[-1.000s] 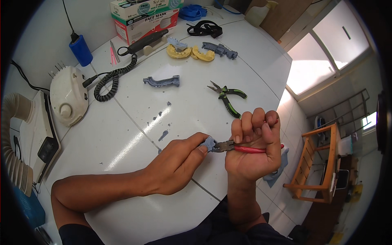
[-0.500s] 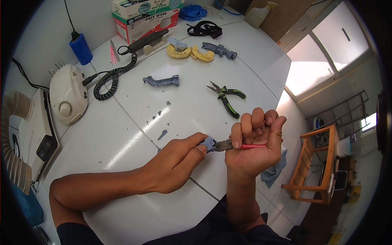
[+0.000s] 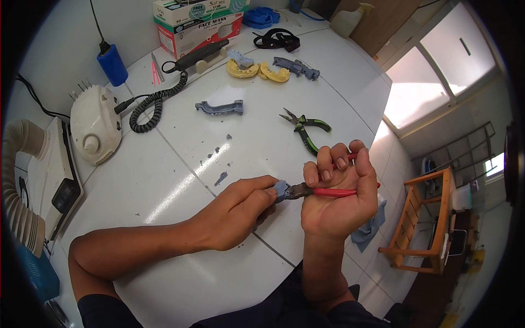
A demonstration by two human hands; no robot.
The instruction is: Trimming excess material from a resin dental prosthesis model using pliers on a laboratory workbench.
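My left hand (image 3: 235, 210) pinches a small blue-grey plaster-like piece (image 3: 282, 189) between thumb and fingers, above the white tabletop. In my right hand (image 3: 343, 214), palm turned up, are red-handled pliers (image 3: 334, 192). Their dark jaws meet the right edge of the piece; whether they bite into it I cannot tell. One red handle lies along the palm, while the other runs under the curled fingers. Beyond the right hand lie green-and-black pliers (image 3: 306, 128), their jaws apart. Small grey fragments (image 3: 221, 178) are scattered on the table ahead of the left hand.
Further back are a blue-grey dental-arch piece (image 3: 220, 107), yellow dental casts (image 3: 241, 69), another grey piece (image 3: 296, 68) and a black handpiece (image 3: 202, 54) with coiled cord. A white control unit (image 3: 95, 124) and a ribbed hose (image 3: 22, 186) stand left. Mask boxes (image 3: 199, 33) stand behind.
The red pliers' handles have spread apart, and my right fingers have loosened and shifted with them. My left hand still holds the piece, which has turned slightly. The view has shifted a little.
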